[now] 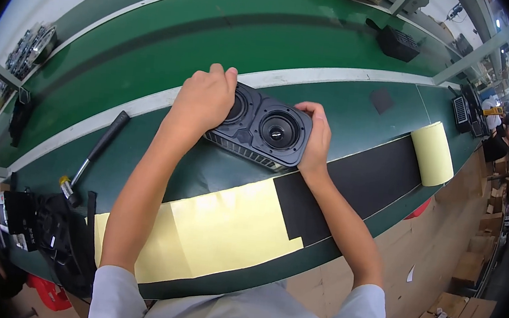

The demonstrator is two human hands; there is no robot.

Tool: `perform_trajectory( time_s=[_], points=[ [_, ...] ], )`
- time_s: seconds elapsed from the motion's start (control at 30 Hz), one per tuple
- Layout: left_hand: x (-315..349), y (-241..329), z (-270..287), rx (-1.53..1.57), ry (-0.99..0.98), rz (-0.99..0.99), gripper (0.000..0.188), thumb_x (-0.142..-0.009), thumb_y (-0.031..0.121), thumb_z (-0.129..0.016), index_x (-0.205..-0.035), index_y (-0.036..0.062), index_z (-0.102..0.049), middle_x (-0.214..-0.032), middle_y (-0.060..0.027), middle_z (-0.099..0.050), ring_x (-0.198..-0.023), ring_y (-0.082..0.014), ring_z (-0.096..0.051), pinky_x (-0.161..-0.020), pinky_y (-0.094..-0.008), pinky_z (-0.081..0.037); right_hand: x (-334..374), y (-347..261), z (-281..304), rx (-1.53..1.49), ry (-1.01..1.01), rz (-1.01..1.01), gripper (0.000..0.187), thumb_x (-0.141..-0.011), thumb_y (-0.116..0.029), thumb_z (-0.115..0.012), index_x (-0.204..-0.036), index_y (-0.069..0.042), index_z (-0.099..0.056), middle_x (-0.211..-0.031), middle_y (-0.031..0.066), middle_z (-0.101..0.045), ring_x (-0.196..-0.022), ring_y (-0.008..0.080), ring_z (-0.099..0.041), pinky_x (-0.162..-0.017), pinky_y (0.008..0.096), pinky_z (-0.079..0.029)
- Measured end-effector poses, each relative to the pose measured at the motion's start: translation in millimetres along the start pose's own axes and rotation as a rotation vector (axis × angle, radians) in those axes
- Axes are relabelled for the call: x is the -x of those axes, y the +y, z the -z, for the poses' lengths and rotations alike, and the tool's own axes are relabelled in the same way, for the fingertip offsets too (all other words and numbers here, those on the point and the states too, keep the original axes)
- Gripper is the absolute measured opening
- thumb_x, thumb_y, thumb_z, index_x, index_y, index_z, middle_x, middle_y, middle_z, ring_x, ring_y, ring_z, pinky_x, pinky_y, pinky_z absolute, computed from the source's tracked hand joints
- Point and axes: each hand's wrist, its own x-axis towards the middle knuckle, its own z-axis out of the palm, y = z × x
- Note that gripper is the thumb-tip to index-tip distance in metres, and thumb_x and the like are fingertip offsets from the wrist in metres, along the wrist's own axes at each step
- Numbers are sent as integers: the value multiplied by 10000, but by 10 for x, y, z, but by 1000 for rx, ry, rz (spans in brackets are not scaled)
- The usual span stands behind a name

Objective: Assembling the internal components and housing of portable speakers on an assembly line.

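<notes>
A person in a gray shirt [264, 310] works with both hands on a black twin-speaker box [261, 121] above a green surface [162, 165], its round cones facing up, near the middle of the view. The right hand [316, 141] clasps the box's right end, fingers wrapped over its edge. The left hand [206, 100] bends over the left end, fingers curled close together; whether they pinch anything cannot be told. Just below the box, a black sheet [369, 179] stretches rightward to a pale yellow roll [432, 155], while yellow paper [217, 232] covers its left part. A dark-handled hammer [101, 150] lies at left. Beyond a pale rail [311, 77], another black box [398, 44] sits on a green belt [267, 31].
</notes>
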Motion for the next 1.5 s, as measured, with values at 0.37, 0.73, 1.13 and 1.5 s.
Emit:
perform_trajectory(
  time_s=[0.37, 0.73, 1.13, 1.5],
  points=[
    [83, 209, 11, -296, 117, 132, 566, -1035, 351, -447, -730, -39, -721, -751, -290, -683, -753, -455, -699, -728, -522, -574, 112, -20, -152, -688, 251, -280, 490, -1041, -388, -326, -1249, 10, -523, -1255, 182, -590, -1212, 249, -541, -1073, 366, -414],
    [54, 209, -122, -290, 141, 25, 524, -1024, 352, -465, -765, -56, -667, -757, -295, -681, -733, -475, -685, -731, -521, -563, 133, -99, -271, -476, 251, -100, 499, -1058, -411, -298, -1216, 1, -530, -1239, 149, -571, -1240, 251, -498, -1122, 376, -338],
    [96, 335, -90, -196, 173, 132, 502, -1000, 427, -479, -939, -53, -613, -827, -299, -696, -793, -486, -697, -748, -554, -563, -112, -374, 47, -150, -396, -184, 335, -986, -181, -554, -1256, 15, -581, -1204, 78, -611, -1132, 139, -555, -1017, 279, -412],
    [318, 203, -24, 145, 140, 136, 445, -1004, 415, -492, -997, -27, -541, -820, -289, -689, -776, -466, -701, -708, -549, -563, -790, -691, -238, 6, -935, -919, 549, -929, -295, -717, -1273, 107, -568, -1110, 139, -706, -943, 164, -707, -852, 310, -589]
  ],
)
